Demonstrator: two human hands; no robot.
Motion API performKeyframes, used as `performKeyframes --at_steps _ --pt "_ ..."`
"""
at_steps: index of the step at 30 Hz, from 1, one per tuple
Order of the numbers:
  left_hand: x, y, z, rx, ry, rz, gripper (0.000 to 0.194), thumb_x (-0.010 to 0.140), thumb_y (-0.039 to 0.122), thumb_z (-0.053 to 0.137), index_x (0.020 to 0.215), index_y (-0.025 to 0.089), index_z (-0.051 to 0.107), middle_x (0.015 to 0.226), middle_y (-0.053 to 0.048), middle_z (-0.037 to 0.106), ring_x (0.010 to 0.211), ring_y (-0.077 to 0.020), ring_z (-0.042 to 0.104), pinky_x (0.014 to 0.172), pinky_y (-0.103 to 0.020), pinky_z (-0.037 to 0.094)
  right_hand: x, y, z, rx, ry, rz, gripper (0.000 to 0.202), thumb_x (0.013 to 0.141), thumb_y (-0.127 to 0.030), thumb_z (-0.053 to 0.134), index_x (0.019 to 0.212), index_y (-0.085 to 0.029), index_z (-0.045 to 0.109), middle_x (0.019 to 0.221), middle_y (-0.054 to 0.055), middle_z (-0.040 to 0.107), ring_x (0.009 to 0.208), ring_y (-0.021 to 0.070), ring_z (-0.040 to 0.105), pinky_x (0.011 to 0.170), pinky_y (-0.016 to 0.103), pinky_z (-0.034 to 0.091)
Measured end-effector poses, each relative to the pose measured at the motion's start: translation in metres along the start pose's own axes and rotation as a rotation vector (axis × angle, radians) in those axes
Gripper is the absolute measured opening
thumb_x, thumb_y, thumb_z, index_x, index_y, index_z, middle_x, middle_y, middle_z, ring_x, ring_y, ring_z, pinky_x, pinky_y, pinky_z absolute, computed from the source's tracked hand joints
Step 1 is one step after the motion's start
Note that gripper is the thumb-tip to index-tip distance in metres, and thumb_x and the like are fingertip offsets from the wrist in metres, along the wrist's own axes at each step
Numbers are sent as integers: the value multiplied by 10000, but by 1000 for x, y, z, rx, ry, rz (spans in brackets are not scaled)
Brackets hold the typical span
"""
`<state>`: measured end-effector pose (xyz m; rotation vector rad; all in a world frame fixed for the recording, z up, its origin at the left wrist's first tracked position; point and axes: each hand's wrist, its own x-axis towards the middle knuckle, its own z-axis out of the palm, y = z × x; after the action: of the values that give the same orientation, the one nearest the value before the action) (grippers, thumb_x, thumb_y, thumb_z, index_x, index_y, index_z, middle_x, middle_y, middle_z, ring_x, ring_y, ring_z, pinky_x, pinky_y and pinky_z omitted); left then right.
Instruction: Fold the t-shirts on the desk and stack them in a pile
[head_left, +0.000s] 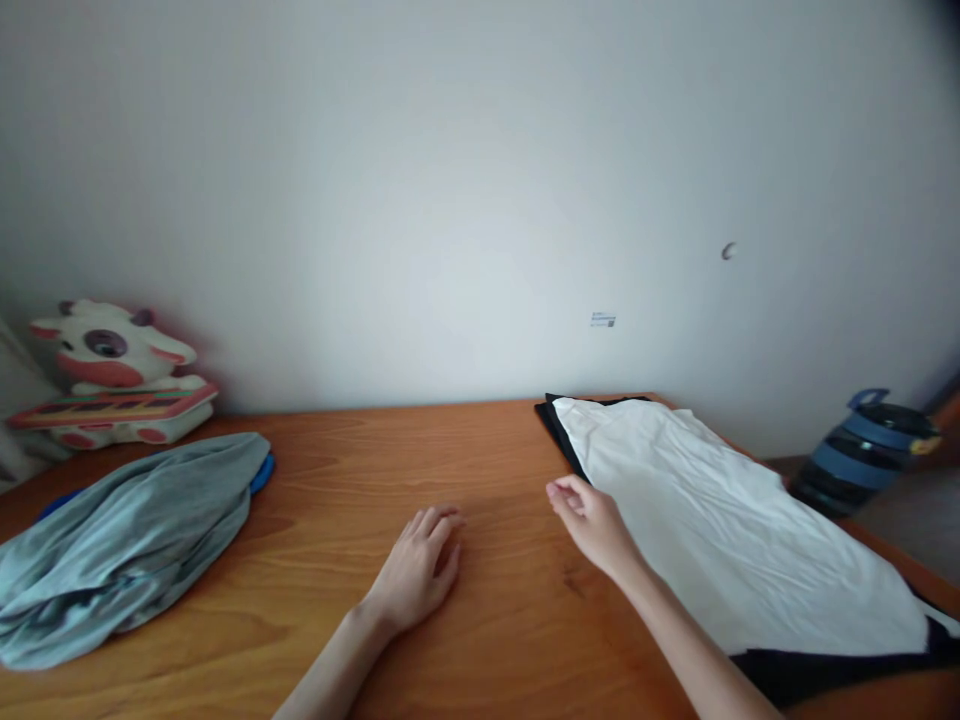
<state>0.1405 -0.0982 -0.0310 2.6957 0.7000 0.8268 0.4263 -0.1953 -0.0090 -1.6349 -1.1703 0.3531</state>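
My left hand (417, 568) is over the middle of the wooden table (360, 460), its fingers loosely stretched and the thumb apart, holding nothing. To the right, my right hand (590, 518) has its fingers curled in toward the thumb, and nothing shows in it. It is beside the left edge of a white cloth garment (697, 510), which lies spread flat with light creases. Black fabric (810, 672) sticks out from under the white one at its far left corner and near edge. On the left lies a crumpled grey garment (142, 535), with blue fabric (262, 473) showing beneath it.
A cow-shaped toy keyboard (120, 375) stands at the back left, against the pale wall (450, 200). Past the table's right edge is a dark bottle (862, 455) with blue bands and a loop handle. The wall bears a small printed label (602, 320) and a hook-like mark (728, 251).
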Motion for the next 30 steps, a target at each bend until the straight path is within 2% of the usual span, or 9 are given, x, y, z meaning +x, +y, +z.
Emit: performKeyframes --at_steps 2,4,6,9,12,15,22,26,30 --pt "-4 4 -6 -56 -13 20 283 931 154 506 1178 240 616 1258 -106 644 1141 -251 640 1013 -437 552 10 15 -43 -146 100 4 311 858 -535 583 915 -249 692 970 135 771 980 353 720 911 497 544" --pt "-8 3 -12 -95 -16 17 277 925 136 493 1145 238 627 1235 -111 637 1132 -245 638 991 -413 560 17 38 -84 -532 251 4 412 875 -445 515 1142 -178 680 1248 196 703 1220 359 632 1062 499 460" --pt "-9 2 -15 -113 -25 12 277 909 112 480 1096 235 643 1214 -113 632 1119 -243 637 978 -403 562 19 64 -116 -808 294 187 516 890 -404 476 1275 -98 633 1430 252 584 1371 371 517 1108 500 416" --pt "-8 1 -16 -106 -60 15 281 887 91 471 1035 233 664 1187 -106 634 1096 -243 638 972 -412 555 13 93 -138 -906 270 386 515 904 -461 474 1205 -102 689 1334 257 656 1289 398 586 1047 509 453" --pt "-7 3 -16 -77 -102 12 294 880 91 470 1029 236 677 1180 -101 641 1085 -252 637 960 -431 547 8 103 -140 -882 274 430 450 926 -490 442 1045 -179 745 1045 204 765 1012 380 715 886 480 509" --pt "-7 4 -17 -68 -121 5 291 880 91 462 1011 233 679 1177 -99 642 1085 -255 634 953 -438 537 7 103 -141 -840 327 456 406 902 -515 465 944 -219 741 924 175 773 873 365 722 768 447 502" --pt "-7 5 -18 -77 -134 7 286 857 79 470 978 231 679 1137 -82 657 1022 -239 635 920 -413 523 9 94 -148 -621 534 381 392 772 -612 489 726 -252 636 876 145 770 873 342 685 755 413 501" --pt "-7 6 -18 -110 -115 2 312 819 51 476 957 238 684 1112 -69 663 1018 -231 637 919 -397 523 14 76 -131 -484 681 299 436 745 -671 467 725 -253 589 861 173 756 874 352 672 794 451 504" --pt "-8 6 -20 -127 -100 -13 340 772 29 486 937 244 692 1102 -63 667 1013 -229 646 921 -390 535 26 51 -116 -347 747 218 478 710 -734 521 692 -259 567 806 155 742 846 344 656 828 476 494"
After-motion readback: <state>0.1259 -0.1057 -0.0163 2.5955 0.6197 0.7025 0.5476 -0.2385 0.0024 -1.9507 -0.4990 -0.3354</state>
